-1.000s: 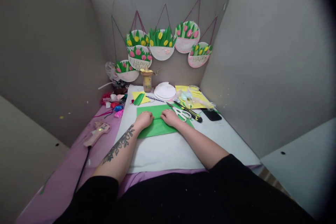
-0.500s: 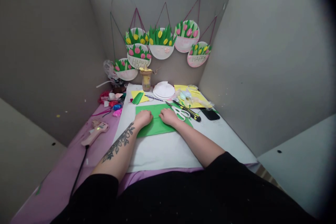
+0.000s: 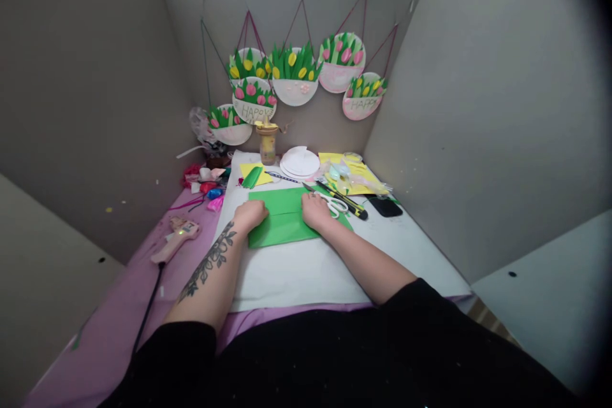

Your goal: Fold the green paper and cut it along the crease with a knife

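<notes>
"Since you have the better view, what lies closest, taking the bright green, rectangular, paper-like sheet (image 3: 287,229) as landmark?"

"On its near side, a plain white covering (image 3: 291,277) over a lilac cloth (image 3: 119,306); well to its left, a pale pink plastic glue gun (image 3: 176,241). The sheet itself lies flat on the covering, in front of the person."

"And the hands?"

"The bare left hand (image 3: 251,216) rests over its left edge, the bare right hand (image 3: 315,210) right of its middle, both with fingers curled under. They touch it, but I can't tell whether the fingertips pinch it or merely press."

"Which way does it run?"

"Its long axis goes side to side, across the person's body. A fold line or overlapping edge crosses between the hands, roughly along that axis. No end looks like a front."

"So which step?"

"Flattening a fold, I'd judge. The next move would call for keeping the layers lined up while pressing along the line."

"Farther out?"

"By its far right part, metal scissors with white handles (image 3: 328,199), then a yellow-and-black utility knife (image 3: 357,210) and a flat black phone-like object (image 3: 386,206). Past its far edge, stacked round white discs (image 3: 299,164); farthest, hanging white plates with paper tulips (image 3: 295,94)."
</notes>
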Demonstrator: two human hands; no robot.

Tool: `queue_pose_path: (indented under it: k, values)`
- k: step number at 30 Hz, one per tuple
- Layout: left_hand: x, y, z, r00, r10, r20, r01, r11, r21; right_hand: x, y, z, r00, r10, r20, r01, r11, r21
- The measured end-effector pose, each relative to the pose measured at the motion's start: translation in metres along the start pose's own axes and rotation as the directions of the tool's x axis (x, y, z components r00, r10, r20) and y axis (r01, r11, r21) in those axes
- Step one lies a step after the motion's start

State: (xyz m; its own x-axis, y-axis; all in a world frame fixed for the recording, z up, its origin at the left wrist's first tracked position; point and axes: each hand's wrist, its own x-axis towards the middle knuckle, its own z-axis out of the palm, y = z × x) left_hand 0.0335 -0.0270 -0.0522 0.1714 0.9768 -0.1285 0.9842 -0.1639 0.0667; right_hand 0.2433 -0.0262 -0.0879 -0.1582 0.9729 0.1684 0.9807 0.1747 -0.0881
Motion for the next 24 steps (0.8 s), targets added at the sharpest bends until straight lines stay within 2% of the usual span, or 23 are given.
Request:
queue_pose_path:
  k: [3, 6, 9, 11, 13, 20, 24]
  values:
    - [-0.001, -0.003, -0.001, 1.000, -0.012, 0.007, 0.012, 1.000, -0.022, -0.001, -0.001, -0.001, 1.000, 0.006, -0.012, -0.006, 1.000, -0.017]
    - [0.000, -0.005, 0.002, 0.998, 0.009, -0.067, -0.012, 0.998, -0.057, -0.001, -0.001, -0.004, 1.000, 0.007, 0.001, -0.007, 1.000, -0.020]
    - [0.004, -0.006, 0.008, 0.967, 0.200, -0.157, -0.209, 0.977, -0.043, 0.000, 0.000, -0.007, 1.000, -0.005, 0.024, 0.005, 1.000, -0.008]
    - [0.006, -0.007, 0.010, 0.928, 0.336, -0.159, -0.345, 0.938, -0.028, 0.000, 0.002, -0.008, 1.000, -0.018, 0.025, 0.018, 1.000, 0.000]
    - [0.008, -0.007, 0.012, 0.903, 0.405, -0.142, -0.412, 0.911, -0.026, 0.001, 0.003, -0.007, 0.999, -0.025, 0.023, 0.025, 1.000, 0.008]
    - [0.004, 0.000, 0.011, 0.854, 0.506, -0.123, -0.504, 0.863, 0.047, 0.003, 0.007, -0.004, 0.999, -0.029, 0.022, 0.028, 0.998, 0.049]
    - [-0.001, 0.011, 0.014, 0.853, 0.504, -0.134, -0.495, 0.863, 0.100, -0.003, 0.008, -0.005, 0.998, -0.049, -0.047, 0.053, 0.994, 0.099]
